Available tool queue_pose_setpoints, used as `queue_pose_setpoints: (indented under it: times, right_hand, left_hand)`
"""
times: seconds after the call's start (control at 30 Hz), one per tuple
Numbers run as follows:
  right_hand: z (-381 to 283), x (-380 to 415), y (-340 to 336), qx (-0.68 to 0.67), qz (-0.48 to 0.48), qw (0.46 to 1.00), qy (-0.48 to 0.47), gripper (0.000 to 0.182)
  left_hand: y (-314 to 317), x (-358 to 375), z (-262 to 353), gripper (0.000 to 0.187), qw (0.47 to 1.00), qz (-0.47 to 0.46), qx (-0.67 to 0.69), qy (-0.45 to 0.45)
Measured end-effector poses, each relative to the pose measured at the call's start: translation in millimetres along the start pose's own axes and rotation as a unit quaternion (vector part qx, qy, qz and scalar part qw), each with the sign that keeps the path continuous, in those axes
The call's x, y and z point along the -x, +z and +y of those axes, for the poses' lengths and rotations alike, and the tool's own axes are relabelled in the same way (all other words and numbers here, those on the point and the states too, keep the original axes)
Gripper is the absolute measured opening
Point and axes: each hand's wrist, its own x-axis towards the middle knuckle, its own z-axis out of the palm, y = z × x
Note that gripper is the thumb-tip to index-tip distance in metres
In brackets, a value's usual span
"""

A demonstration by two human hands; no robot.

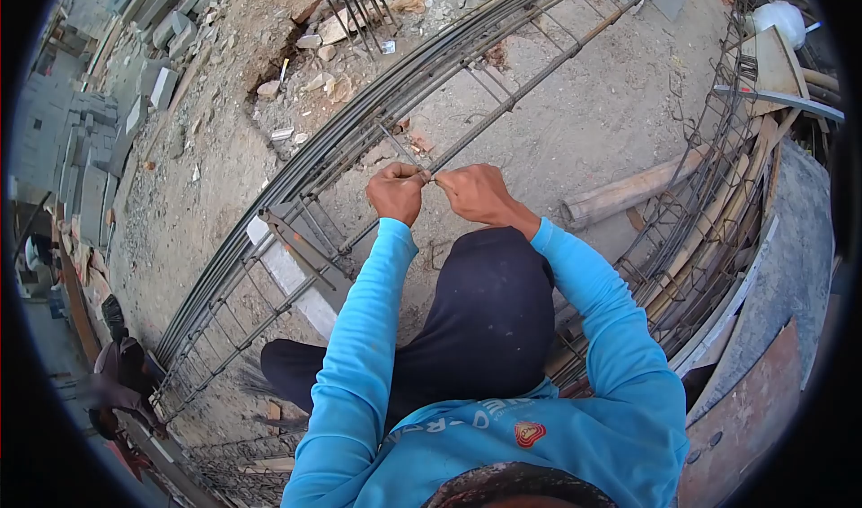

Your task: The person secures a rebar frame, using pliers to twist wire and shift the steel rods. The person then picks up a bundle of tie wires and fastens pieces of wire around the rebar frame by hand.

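At the long steel bar, both hands nearly meet, fingers curled.

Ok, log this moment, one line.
left hand: curled, at steel bar; right hand: curled, same bar; grip contents: unclear; wooden post: right of hands

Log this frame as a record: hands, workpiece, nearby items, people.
left_hand: left hand, bare, fingers curled, at the steel bar
right_hand: right hand, bare, fingers curled, fingertips close to the left's
pinched_item: too small to tell
workpiece: steel bar joined by crosspieces to a bundle of long rods
right_side: round timber on the ground, beside wire-like steel cages
other_people: one person, far left, partly visible
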Motion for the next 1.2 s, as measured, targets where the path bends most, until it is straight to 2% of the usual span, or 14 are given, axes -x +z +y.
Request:
queue_pose_setpoints:
  times: [0.1,0.17,0.3,0.43,0.5,0.57,0.6,0.67,0.77,0.97,1.03,1.1,1.17,1.2]
  right_hand:
    - [3,-20,-10,0.09,0.031,0.994,-0.059,0.011]
    - [5,-38,-10,0.14,0.012,0.99,-0.032,0.01]
    - [-5,-71,-9,0.175,0.029,0.983,-0.041,0.009]
    - [4,-99,-13,0.14,-0.102,0.984,-0.029,0.005]
    - [8,-118,-10,0.111,-0.141,0.983,-0.04,0.004]
    - [-2,-146,-5,0.236,-0.355,0.901,0.075,0.004]
    - [-4,-152,-4,0.189,-0.38,0.897,0.123,0.003]
    - [-5,-152,-2,0.206,-0.363,0.903,0.102,0.005]
    - [3,-146,7,0.245,-0.308,0.918,0.054,0.008]
    - [-7,-136,1,0.235,-0.291,0.922,0.103,0.013]
    - [-14,-137,6,0.253,-0.308,0.899,0.183,0.02]
    - [-13,-139,6,0.272,-0.315,0.896,0.156,0.022]
    - [-5,-135,7,0.287,-0.324,0.892,0.133,0.023]
    - [-3,-125,4,0.227,-0.182,0.953,0.091,0.021]
  left_hand:
    - [-5,-5,-14,0.01,0.998,-0.027,0.058,-0.009]
    - [-10,-4,-20,0.01,0.997,-0.052,-0.01,0.06]
    - [-7,5,-24,0.012,0.955,0.011,-0.12,0.272]
    - [-3,6,-30,0.009,0.931,0.029,-0.166,0.323]
    - [0,11,-28,0.01,0.936,0.035,-0.179,0.3]
    - [0,13,-23,0.011,0.937,0.043,-0.199,0.282]
    - [-1,14,-21,0.013,0.942,0.041,-0.196,0.269]
    - [-4,14,-15,0.014,0.964,0.008,-0.194,0.18]
    - [-4,8,-31,0.014,0.97,-0.002,-0.179,0.165]
    - [-8,13,-10,0.015,0.97,-0.01,-0.202,0.131]
    - [-10,7,-12,0.014,0.973,-0.023,-0.202,0.105]
    - [-10,-11,-25,0.01,0.986,-0.135,-0.071,0.067]
    - [-10,-18,-33,0.011,0.983,-0.15,-0.057,0.085]
    - [-9,-18,-36,0.011,0.98,-0.165,-0.041,0.1]
